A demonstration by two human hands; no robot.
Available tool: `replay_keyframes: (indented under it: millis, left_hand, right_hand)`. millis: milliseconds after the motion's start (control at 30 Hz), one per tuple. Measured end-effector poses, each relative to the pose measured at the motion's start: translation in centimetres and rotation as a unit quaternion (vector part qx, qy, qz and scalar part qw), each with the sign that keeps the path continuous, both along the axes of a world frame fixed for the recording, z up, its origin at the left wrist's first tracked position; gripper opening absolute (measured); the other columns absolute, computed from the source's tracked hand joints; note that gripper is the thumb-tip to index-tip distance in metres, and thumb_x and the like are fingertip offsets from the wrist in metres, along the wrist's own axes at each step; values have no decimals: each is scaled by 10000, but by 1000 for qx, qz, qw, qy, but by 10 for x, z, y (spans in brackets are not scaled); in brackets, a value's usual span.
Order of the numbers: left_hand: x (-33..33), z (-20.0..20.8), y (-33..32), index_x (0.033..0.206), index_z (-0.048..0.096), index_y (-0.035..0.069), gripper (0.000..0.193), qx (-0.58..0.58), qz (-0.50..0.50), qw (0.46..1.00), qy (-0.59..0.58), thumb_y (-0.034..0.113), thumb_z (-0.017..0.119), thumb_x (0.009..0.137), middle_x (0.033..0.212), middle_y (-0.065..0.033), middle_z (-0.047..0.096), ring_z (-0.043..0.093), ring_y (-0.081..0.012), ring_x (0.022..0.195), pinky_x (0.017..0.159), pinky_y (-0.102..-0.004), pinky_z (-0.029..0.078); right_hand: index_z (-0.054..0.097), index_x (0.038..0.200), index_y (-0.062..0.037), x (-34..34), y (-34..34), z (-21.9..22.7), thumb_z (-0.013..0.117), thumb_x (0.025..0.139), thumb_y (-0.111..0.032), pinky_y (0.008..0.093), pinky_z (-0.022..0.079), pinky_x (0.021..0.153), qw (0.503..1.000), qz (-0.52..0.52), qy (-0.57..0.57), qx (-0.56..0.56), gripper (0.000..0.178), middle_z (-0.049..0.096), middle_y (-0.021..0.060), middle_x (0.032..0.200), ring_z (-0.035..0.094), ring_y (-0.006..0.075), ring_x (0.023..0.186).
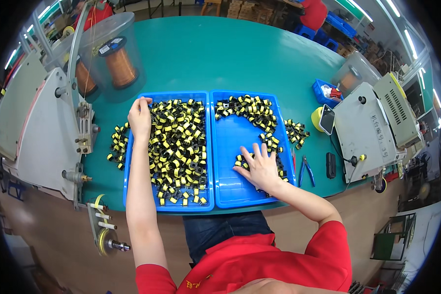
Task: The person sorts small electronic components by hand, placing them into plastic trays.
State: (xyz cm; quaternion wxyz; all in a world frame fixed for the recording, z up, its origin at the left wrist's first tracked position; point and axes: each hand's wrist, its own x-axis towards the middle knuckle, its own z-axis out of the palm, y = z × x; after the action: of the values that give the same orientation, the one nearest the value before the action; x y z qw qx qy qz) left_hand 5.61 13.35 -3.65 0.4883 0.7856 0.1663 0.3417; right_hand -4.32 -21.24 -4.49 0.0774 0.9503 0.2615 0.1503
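Note:
My left hand point(140, 117) is closed at the far left corner of the left blue tray point(209, 186), its fingers curled over the rim. That tray is heaped with small black coil bobbins wrapped in yellow tape point(176, 142). My right hand point(260, 169) lies palm down, fingers spread, inside the right blue tray point(230, 188). Bobbins show beside its thumb and beyond its fingertips; any under the palm are hidden. More bobbins point(250, 109) run along the right tray's far edge and down its right side, and its blue bottom is bare at the left.
Loose bobbins lie on the green table point(220, 54) outside both trays. Right of the trays are blue-handled pliers point(306, 169), a black oblong object point(331, 165), a yellow cup-like object point(320, 119) and a small blue basket point(323, 93). Machines flank both sides; copper wire spools point(120, 66) stand far left.

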Motion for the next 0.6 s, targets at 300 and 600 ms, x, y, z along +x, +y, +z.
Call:
replay_keyframes:
  millis: [300, 600]
  left_hand:
    - [0, -3, -1, 864, 665, 7, 328, 4, 5, 999, 51, 263, 467, 919, 806, -65, 675, 595, -131, 733, 691, -270, 447]
    - [-1, -2, -4, 815, 646, -5, 301, 19, 14, 999, -24, 230, 479, 903, 669, -82, 600, 527, -143, 599, 587, -289, 413]
  right_hand:
    - [502, 1236, -147, -5, 7, -9, 511, 847, -487, 393, 379, 677, 995, 85, 48, 11, 516, 507, 166, 997, 491, 273, 826]
    - [424, 1328, -191, 6, 17, 1, 501, 862, -485, 412, 470, 605, 992, 69, 104, 29, 556, 489, 186, 1118, 526, 302, 844]
